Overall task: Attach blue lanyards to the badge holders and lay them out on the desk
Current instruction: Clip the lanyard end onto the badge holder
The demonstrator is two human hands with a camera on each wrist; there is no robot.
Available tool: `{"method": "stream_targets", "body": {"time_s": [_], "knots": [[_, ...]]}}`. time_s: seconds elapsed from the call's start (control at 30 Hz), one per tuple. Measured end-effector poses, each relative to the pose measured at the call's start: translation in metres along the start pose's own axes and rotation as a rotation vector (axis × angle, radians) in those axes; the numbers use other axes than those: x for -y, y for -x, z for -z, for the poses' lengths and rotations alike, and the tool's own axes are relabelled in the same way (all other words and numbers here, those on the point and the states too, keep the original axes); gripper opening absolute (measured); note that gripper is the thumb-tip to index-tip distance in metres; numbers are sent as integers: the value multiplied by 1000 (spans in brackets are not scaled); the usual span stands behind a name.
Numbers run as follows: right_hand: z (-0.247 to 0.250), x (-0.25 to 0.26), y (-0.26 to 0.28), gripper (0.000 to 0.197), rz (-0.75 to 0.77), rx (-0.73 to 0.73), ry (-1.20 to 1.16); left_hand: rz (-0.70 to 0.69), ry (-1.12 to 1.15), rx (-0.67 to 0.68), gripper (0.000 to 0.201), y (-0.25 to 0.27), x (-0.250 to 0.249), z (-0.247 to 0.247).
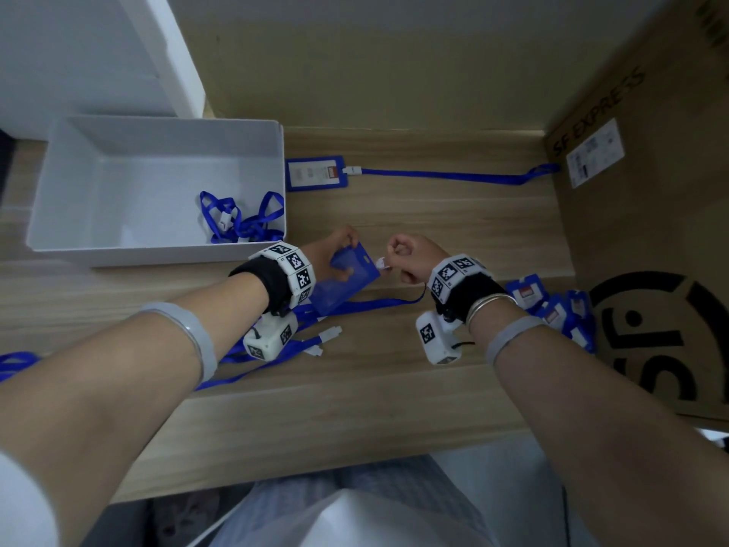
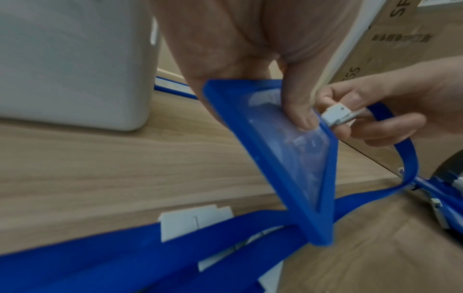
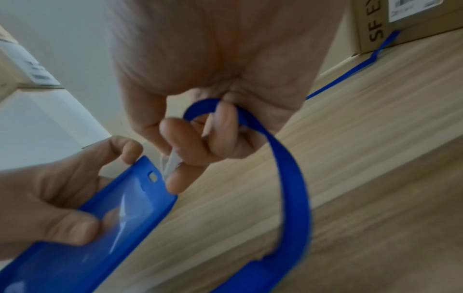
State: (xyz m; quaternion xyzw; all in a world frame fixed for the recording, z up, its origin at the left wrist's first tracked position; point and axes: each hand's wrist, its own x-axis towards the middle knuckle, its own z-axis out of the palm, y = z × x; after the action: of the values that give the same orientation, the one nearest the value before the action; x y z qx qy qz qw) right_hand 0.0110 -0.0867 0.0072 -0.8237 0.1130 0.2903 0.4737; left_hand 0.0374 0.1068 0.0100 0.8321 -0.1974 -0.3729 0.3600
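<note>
My left hand (image 1: 335, 254) grips a blue badge holder (image 1: 347, 280) (image 2: 283, 154) (image 3: 100, 228) above the desk, thumb on its clear window. My right hand (image 1: 406, 256) pinches the white clip (image 1: 382, 264) (image 2: 335, 115) (image 3: 170, 164) of a blue lanyard (image 1: 378, 304) (image 3: 288, 178) right at the holder's slotted top edge. The strap loops down from the right hand onto the desk. One finished badge with its lanyard (image 1: 317, 173) lies stretched out at the back of the desk.
A white bin (image 1: 118, 183) at the left holds tangled lanyards (image 1: 244, 219). More lanyards (image 1: 307, 341) lie under my left wrist. A pile of badge holders (image 1: 552, 305) sits beside the big cardboard box (image 1: 651, 230) on the right.
</note>
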Motion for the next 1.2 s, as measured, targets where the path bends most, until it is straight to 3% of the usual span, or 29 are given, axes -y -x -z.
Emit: {"method": "stream_targets", "body": {"time_s": [0.27,0.7,0.97,1.13,1.2], "knots": [[1,4,5,20,24,46,181,103,108,69,45,4,-3,3],[-8,-5,-1,23,63,85,168,136,14,72,55,8,-6,3],[-7,-5,-1,8,113,70,189,156,-24,122,55,8,-8,1],[-3,1,6,30,85,126,194,159,-15,125,54,8,-9,0],[-3,1,6,30,86,106,244,159,-28,112,55,7,-10,0]]}}
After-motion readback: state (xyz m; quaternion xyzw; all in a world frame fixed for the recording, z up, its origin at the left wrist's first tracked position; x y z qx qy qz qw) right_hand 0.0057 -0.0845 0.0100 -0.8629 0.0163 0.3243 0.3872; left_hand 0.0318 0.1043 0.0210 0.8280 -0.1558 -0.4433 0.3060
